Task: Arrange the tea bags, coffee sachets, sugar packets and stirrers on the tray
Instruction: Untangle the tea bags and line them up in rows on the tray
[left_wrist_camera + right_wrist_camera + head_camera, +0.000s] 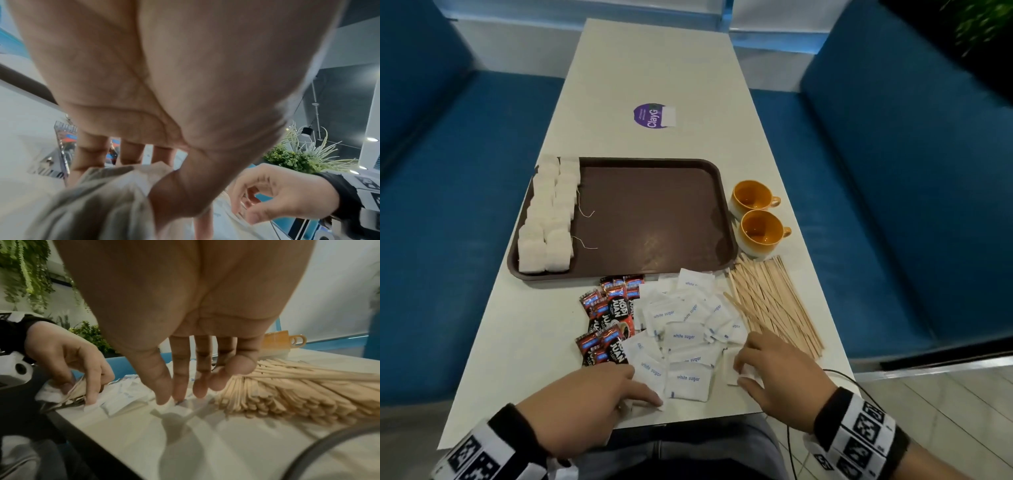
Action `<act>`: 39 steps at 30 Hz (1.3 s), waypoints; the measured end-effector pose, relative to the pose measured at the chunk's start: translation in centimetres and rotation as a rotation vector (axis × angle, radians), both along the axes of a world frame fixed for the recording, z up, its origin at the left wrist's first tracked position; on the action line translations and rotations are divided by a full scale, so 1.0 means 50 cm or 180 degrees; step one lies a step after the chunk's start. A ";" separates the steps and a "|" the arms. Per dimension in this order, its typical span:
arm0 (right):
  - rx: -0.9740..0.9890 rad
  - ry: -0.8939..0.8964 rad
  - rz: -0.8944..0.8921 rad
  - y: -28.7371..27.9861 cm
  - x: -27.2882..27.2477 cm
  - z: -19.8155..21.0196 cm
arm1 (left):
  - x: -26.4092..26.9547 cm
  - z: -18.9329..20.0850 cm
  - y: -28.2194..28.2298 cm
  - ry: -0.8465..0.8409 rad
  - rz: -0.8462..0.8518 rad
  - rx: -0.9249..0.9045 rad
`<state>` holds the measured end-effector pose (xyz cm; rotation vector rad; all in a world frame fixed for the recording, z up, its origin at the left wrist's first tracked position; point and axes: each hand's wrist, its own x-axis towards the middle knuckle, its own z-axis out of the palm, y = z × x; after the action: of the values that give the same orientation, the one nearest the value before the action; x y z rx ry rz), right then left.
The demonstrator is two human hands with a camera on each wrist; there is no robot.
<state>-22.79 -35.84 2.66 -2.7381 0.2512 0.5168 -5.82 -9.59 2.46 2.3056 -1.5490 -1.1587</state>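
On the near end of the worktop we have both hands in the heap of white sugar packets, which lies just short of the brown tray. Our left hand curls its thumb and fingers round a small sheaf of packets at the heap's near left corner. Our right hand reaches in with fingers nearly straight, tips pressing on a single packet at the near right edge, not yet pinched. That packet lies directly under the right fingers, so we judge the right hand nearer to it. Tea bags already fill two rows along the tray's left side; the coffee sachets and wooden stirrers are still off the tray
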 end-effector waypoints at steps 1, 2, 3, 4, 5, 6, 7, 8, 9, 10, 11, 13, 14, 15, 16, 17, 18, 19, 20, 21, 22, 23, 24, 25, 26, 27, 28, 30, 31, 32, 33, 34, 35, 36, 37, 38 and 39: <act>0.0054 -0.0023 -0.0012 -0.004 0.003 0.000 | -0.001 -0.002 -0.001 -0.0018 0.0024 -0.0018; 0.0105 -0.0051 -0.0069 -0.009 0.006 0.001 | -0.002 -0.002 -0.004 -0.0014 0.0061 -0.0053; 0.0128 -0.0093 -0.0165 -0.017 0.009 0.004 | -0.003 -0.001 -0.004 -0.0007 0.0095 -0.0071; 0.0110 -0.0180 -0.0280 -0.027 0.013 0.008 | -0.003 0.002 -0.005 0.0023 0.0127 -0.0079; 0.0057 -0.0285 -0.0422 -0.037 0.016 0.014 | -0.002 0.004 -0.005 0.0047 0.0158 -0.0080; -0.0018 -0.0378 -0.0579 -0.050 0.019 0.021 | -0.001 0.005 -0.003 0.0065 0.0183 -0.0099; -0.0126 -0.0391 -0.0731 -0.063 0.021 0.027 | 0.001 0.005 -0.001 0.0056 0.0189 -0.0106; -0.0275 -0.0305 -0.0871 -0.074 0.023 0.031 | 0.003 0.005 0.002 0.0045 0.0193 -0.0129; -0.0443 -0.0145 -0.0997 -0.083 0.023 0.034 | 0.005 0.003 0.005 0.0025 0.0201 -0.0144; -0.0611 0.0012 -0.1105 -0.089 0.022 0.035 | 0.007 0.002 0.008 0.0016 0.0197 -0.0165; -0.0767 0.0126 -0.1193 -0.092 0.021 0.033 | 0.007 0.004 0.010 0.0019 0.0174 -0.0164; -0.0935 0.0263 -0.1360 -0.095 0.016 0.026 | 0.008 0.006 0.011 0.0031 0.0182 -0.0172; -0.0929 0.0328 -0.1440 -0.097 0.015 0.021 | 0.008 0.007 0.011 0.0040 0.0179 -0.0193; -0.0865 0.0390 -0.1528 -0.100 0.014 0.016 | 0.008 0.009 0.011 0.0045 0.0168 -0.0207; -0.0747 0.0446 -0.1630 -0.104 0.015 0.012 | 0.008 0.009 0.011 0.0051 0.0176 -0.0222; -0.0605 0.0489 -0.1730 -0.109 0.017 0.008 | 0.008 0.008 0.013 0.0052 0.0203 -0.0228; -0.0478 0.0511 -0.1807 -0.113 0.019 0.004 | 0.008 0.007 0.014 0.0058 0.0220 -0.0235; -0.0388 0.0504 -0.1861 -0.117 0.021 0.000 | 0.009 0.006 0.016 0.0072 0.0229 -0.0223; -0.0320 0.0460 -0.1898 -0.121 0.024 -0.005 | 0.010 0.004 0.018 0.0083 0.0230 -0.0216; -0.0259 0.0396 -0.1929 -0.125 0.027 -0.009 | 0.011 0.003 0.019 0.0084 0.0225 -0.0194; -0.0194 0.0328 -0.1956 -0.129 0.031 -0.013 | 0.011 0.002 0.019 0.0075 0.0227 -0.0190; -0.0134 0.0272 -0.1979 -0.131 0.036 -0.017 | 0.011 0.003 0.018 0.0073 0.0256 -0.0193; -0.0079 0.0237 -0.2003 -0.134 0.042 -0.020 | 0.011 0.002 0.019 0.0076 0.0293 -0.0218; -0.0029 0.0217 -0.2021 -0.136 0.047 -0.022 | 0.012 0.000 0.019 0.0078 0.0320 -0.0244; 0.0027 0.0205 -0.2043 -0.139 0.051 -0.022 | 0.012 -0.001 0.021 0.0071 0.0328 -0.0256; 0.0085 0.0188 -0.2062 -0.143 0.053 -0.019 | 0.012 -0.001 0.022 0.0064 0.0330 -0.0252; 0.0143 0.0163 -0.2076 -0.148 0.053 -0.014 | 0.012 -0.003 0.024 0.0059 0.0337 -0.0249; 0.0204 0.0119 -0.2080 -0.162 0.044 0.001 | 0.015 -0.005 0.029 0.0060 0.0363 -0.0261; 0.0212 0.0122 -0.2075 -0.170 0.035 0.008 | 0.016 -0.006 0.032 0.0066 0.0387 -0.0270; 0.0214 0.0145 -0.2057 -0.177 0.025 0.012 | 0.018 -0.007 0.034 0.0071 0.0418 -0.0294; 0.0209 0.0200 -0.2024 -0.182 0.013 0.015 | 0.019 -0.008 0.036 0.0076 0.0446 -0.0311; 0.0200 0.0290 -0.1982 -0.186 0.000 0.015 | 0.020 -0.008 0.037 0.0079 0.0466 -0.0334; 0.0179 0.0415 -0.1929 -0.187 -0.012 0.012 | 0.021 -0.010 0.038 0.0079 0.0468 -0.0351; 0.0151 0.0540 -0.1860 -0.186 -0.023 0.008 | 0.022 -0.012 0.039 0.0077 0.0453 -0.0356; 0.0106 0.0639 -0.1785 -0.184 -0.031 0.003 | 0.022 -0.013 0.038 0.0073 0.0439 -0.0358; 0.0075 0.0685 -0.1732 -0.182 -0.035 -0.003 | 0.022 -0.014 0.038 0.0067 0.0433 -0.0365; 0.0065 0.0687 -0.1712 -0.180 -0.036 -0.007 | 0.023 -0.014 0.037 0.0054 0.0436 -0.0383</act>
<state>-24.56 -44.83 2.29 -2.4422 0.9908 0.6455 -4.69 -7.77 1.74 2.2770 -1.3898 -1.0206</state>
